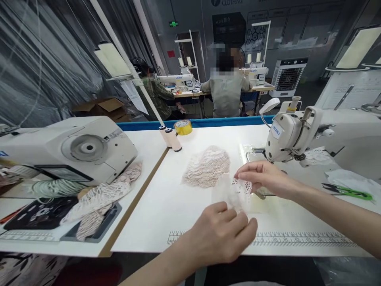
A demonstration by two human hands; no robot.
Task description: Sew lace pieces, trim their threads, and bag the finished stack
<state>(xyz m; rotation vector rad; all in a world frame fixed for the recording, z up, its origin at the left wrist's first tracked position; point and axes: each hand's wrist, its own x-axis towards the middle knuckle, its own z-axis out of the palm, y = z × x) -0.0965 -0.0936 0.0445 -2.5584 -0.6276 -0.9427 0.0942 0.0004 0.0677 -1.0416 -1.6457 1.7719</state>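
Observation:
A small sheer white lace piece (230, 192) with a holed edge is stretched over the table between my two hands. Thumb and fingers of my right hand (266, 176) pinch its upper right edge, close to the sewing machine (285, 133). My left hand (224, 234), palm down with curled fingers, is closed at the lower edge of the lace; its fingertips are partly hidden. Just behind the lace lies a stack of cream scalloped lace pieces (206, 167), touched by neither hand.
Green-handled thread snips (354, 192) lie right of the machine. Thread cones (171, 140) and a yellow tape roll (183, 127) stand at the back. A printed ruler (297, 239) runs along the front edge. A second machine (89, 147) is at left. Two people work beyond.

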